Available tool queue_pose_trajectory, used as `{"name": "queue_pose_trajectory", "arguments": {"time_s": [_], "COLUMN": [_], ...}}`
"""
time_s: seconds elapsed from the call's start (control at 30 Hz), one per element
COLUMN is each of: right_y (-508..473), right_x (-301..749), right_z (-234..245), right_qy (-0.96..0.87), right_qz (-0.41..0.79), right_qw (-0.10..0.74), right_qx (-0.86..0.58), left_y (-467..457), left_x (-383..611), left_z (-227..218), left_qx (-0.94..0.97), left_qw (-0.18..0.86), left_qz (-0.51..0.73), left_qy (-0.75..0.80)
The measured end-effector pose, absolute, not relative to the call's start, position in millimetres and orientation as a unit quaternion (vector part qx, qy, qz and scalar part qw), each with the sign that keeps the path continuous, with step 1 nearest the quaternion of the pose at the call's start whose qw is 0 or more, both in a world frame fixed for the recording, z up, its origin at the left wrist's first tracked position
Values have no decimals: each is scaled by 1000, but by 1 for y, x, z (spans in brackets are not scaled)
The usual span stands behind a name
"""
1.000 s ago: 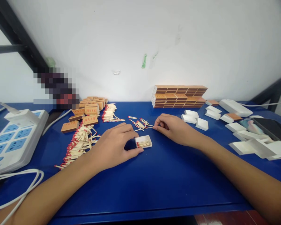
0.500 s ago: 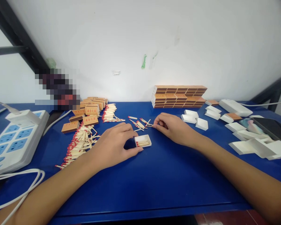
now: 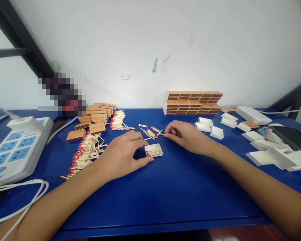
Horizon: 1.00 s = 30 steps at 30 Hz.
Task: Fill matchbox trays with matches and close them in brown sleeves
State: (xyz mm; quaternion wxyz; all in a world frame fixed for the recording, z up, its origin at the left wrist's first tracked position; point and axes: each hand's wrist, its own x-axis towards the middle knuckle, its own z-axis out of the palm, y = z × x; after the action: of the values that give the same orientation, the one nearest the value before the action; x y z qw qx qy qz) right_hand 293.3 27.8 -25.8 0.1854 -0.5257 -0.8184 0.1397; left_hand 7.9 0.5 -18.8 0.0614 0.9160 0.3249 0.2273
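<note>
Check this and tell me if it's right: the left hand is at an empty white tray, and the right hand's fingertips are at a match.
One thing is wrong: the white tray at the left hand isn't empty; it holds red-tipped matches, as the head view shows. The rest stands.

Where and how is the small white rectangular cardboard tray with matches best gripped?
Grip the tray by its long outer walls, probably from the left, like the left hand: it lies flat, open upward; tilting might spill its red-tipped wooden matches.
</note>
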Motion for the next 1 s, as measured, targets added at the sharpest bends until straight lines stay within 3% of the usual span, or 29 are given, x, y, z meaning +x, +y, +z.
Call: {"name": "queue_pose_trajectory", "arguments": {"time_s": [0.3,0.73,1.0], "right_y": [26,12,-8], "right_x": [295,284,271], "right_z": [-27,-10,-7], "right_qy": [-829,-821,-860], "right_qz": [146,86,206], "right_qw": [174,282,183], "right_qx": [-511,-489,-430], "left_y": [1,1,1], "left_x": [8,9,9], "left_z": [-19,-17,-17], "left_qx": [914,911,910], "left_qw": [62,52,51], "left_qz": [230,228,228], "left_qy": [328,340,342]}}
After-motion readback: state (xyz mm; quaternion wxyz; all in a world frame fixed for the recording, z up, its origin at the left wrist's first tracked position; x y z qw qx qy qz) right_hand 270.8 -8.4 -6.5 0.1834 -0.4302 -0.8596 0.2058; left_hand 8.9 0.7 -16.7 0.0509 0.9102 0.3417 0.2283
